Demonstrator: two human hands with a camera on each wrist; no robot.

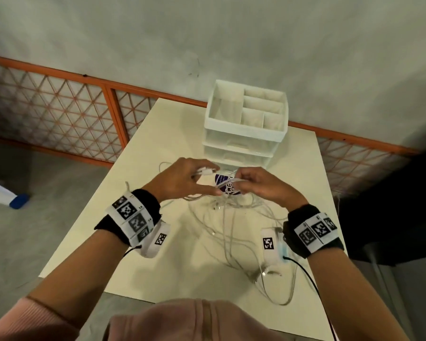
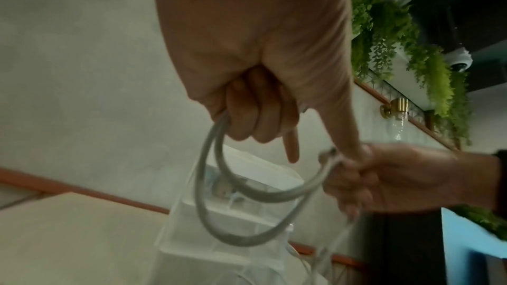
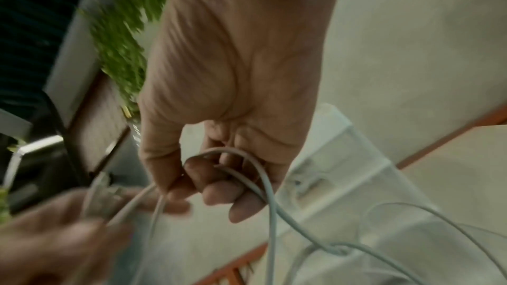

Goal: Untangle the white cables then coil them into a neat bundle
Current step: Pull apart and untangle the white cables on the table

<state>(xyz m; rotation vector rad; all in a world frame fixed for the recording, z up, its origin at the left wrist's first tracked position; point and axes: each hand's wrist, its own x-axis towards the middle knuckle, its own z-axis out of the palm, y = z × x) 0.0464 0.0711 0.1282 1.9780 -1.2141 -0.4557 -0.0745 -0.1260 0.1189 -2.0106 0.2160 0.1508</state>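
- We had our left hand [image 1: 180, 179] raised above the surface [image 1: 138, 242], fingers curled and pinching a white cable end with its plug between thumb and fingertips.
- In the left wrist view that left hand [image 2: 247, 55] gripped 2 loops of cable hanging below the curled fingers [image 2: 255, 112].
- Our right hand [image 1: 261, 185] sat just beside the left one, fingers clenched round several strands of the white cables [image 1: 231, 232].
- In the right wrist view the right hand [image 3: 236, 86] held strands threaded over and between its curled fingers [image 3: 219, 192], with 2 strands crossing below it.
- The rest of the white cables lay in a loose tangle on the surface between our 2 wrists, trailing toward the near right edge, where a plug end rested.
- A round dark blue label [image 1: 225, 184] showed between and behind the 2 hands; we could not tell what it belonged to.
- A white drawer organiser [image 1: 246, 126] with open top compartments stood at the far side of the surface, well beyond the hands.
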